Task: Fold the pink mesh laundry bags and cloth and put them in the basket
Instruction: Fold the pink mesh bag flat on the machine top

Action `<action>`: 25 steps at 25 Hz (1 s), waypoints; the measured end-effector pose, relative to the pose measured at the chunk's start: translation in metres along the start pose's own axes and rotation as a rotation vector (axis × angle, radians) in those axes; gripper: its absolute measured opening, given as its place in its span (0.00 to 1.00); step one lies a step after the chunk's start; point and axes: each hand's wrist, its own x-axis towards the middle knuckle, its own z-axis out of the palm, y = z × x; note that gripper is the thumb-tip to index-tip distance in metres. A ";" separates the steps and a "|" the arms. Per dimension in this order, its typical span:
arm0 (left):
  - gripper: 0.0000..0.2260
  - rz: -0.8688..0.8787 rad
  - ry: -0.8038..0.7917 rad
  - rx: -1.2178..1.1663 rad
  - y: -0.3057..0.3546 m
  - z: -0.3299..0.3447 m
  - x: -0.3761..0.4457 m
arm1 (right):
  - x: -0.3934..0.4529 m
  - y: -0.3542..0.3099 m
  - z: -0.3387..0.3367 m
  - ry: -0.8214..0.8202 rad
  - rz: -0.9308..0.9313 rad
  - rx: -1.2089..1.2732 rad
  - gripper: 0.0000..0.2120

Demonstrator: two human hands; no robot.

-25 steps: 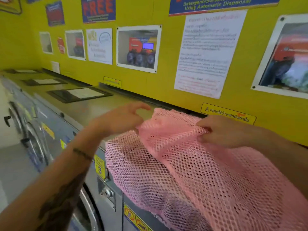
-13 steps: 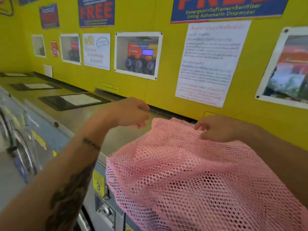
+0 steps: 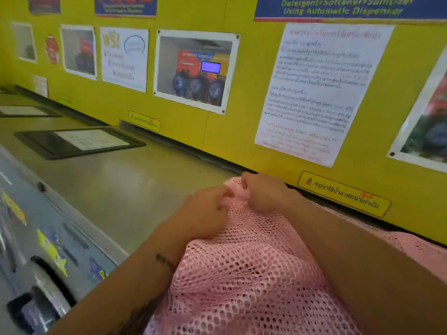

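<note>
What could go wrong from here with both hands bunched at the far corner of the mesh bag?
1. Both hands, left hand and right hand, pinch the pink mesh bag close together at its far corner, so the rest hangs loose and the fold may come out crooked.
2. The bag's near side drapes over the machine top's front edge; it could slide off.
3. The open mesh could snag a fingertip.

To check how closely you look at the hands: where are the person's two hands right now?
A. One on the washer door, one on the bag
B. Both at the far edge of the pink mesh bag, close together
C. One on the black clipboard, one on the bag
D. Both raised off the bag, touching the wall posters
B: the left hand and right hand sit close together on the far edge of the pink mesh bag.
</note>
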 end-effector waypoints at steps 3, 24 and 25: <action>0.11 -0.025 0.116 -0.137 0.003 -0.004 0.002 | 0.007 0.013 -0.015 0.257 0.086 -0.138 0.14; 0.13 -0.052 0.002 -0.099 0.030 -0.098 -0.074 | -0.114 0.004 -0.015 -0.148 -0.167 0.344 0.21; 0.14 -0.061 -0.028 -0.084 0.028 -0.103 -0.092 | -0.121 0.003 -0.020 -0.068 -0.175 0.381 0.20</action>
